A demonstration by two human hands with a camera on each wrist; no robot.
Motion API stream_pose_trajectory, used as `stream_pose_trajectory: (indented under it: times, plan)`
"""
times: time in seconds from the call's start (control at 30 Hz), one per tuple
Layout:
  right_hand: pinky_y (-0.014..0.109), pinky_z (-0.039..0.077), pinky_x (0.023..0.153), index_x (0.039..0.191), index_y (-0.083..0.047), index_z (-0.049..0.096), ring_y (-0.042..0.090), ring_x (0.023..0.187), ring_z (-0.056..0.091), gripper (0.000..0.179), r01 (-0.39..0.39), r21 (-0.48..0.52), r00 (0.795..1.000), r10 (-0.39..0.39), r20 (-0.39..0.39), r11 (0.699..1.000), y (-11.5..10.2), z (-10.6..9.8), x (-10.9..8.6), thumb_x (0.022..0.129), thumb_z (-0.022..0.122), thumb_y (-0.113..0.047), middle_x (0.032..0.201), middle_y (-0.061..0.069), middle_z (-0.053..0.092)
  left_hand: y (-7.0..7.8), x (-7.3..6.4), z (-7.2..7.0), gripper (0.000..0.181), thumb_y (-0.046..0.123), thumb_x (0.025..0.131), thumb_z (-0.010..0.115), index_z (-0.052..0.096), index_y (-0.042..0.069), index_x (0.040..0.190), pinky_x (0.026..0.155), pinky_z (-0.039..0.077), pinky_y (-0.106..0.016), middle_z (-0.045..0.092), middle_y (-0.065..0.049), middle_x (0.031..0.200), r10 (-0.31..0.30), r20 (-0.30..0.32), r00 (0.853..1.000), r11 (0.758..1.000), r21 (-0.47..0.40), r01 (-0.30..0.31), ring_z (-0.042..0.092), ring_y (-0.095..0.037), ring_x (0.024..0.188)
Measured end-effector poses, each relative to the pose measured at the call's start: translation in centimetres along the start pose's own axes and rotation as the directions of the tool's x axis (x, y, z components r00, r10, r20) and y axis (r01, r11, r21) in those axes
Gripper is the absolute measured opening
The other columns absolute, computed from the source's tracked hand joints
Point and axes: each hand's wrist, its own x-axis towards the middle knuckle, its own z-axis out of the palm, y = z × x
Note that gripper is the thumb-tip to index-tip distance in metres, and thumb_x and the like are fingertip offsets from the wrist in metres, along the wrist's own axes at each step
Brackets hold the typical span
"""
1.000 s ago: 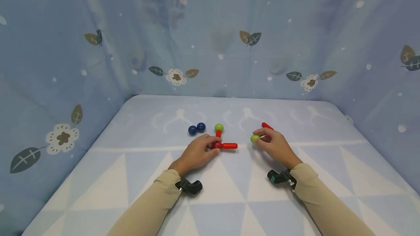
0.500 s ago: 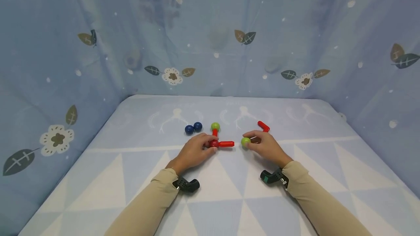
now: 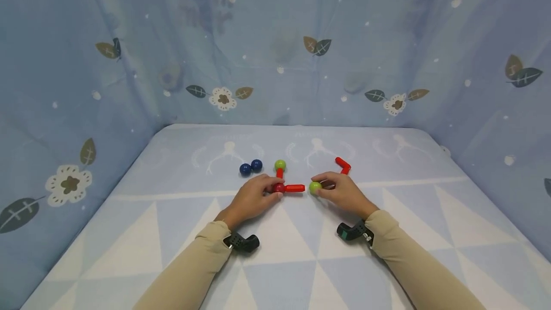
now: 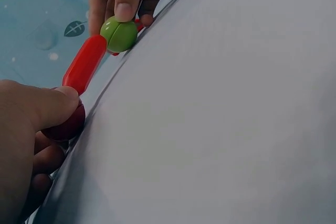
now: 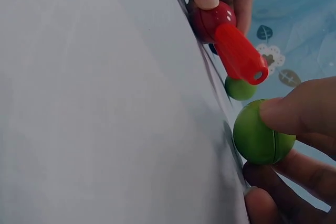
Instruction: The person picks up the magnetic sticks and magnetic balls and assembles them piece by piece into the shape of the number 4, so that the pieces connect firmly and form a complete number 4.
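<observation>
My left hand [image 3: 251,200] grips a dark red ball [image 5: 220,17] between thumb and fingers, low over the cloth. From this ball one red stick [image 4: 84,64] points toward my right hand. A second red stick [image 3: 280,173] runs away from me to a green ball [image 3: 280,165] at its far end. My right hand [image 3: 344,193] pinches another green ball [image 5: 256,135], thumb on top and fingers below. That ball faces the free end of the nearer stick; a small gap shows between them in the head view. The stick's end has a small hole in the right wrist view.
Two dark blue balls [image 3: 251,168] lie left of the far green ball. Beyond my right hand, red stick pieces [image 3: 343,162] form a bent shape, partly covered by the hand. A blue patterned curtain [image 3: 275,61] closes off the back and sides of the cloth-covered table [image 3: 297,286].
My right hand has carried its green ball leftward, close to the stick's free end, uncovering more of the red pieces behind it. My left hand keeps its hold, and the head view has shifted slightly.
</observation>
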Motion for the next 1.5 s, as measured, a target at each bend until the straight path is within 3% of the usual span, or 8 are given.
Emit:
stream_pose_trajectory:
  times: [0.43,1.5]
  plan:
    - [0.040,0.054,0.089,0.123,-0.010,0.070,0.020,0.102,0.067,0.033,-0.006,-0.027,1.000,0.006,0.013,1.000,0.05,0.12,-0.10,0.091,0.074,-0.014,0.119,0.001,0.068,0.05,-0.11,0.21,0.041,0.030,0.093,0.073,0.067,0.023,0.133,0.076,0.045,-0.031,0.059,0.004,0.097,-0.029,0.023,0.999,0.999,0.019,0.028,0.053,-0.011,0.085]
    - [0.043,0.053,0.090,0.126,-0.009,0.068,0.021,0.103,0.067,0.035,0.019,-0.062,1.000,-0.020,-0.006,0.998,-0.10,0.39,-0.11,0.091,0.074,-0.012,0.122,0.003,0.068,0.13,0.15,0.31,0.040,0.031,0.093,0.073,0.067,0.024,0.133,0.077,0.046,-0.031,0.061,0.005,0.100,-0.005,0.018,1.000,0.999,0.039,0.004,0.055,-0.012,0.087]
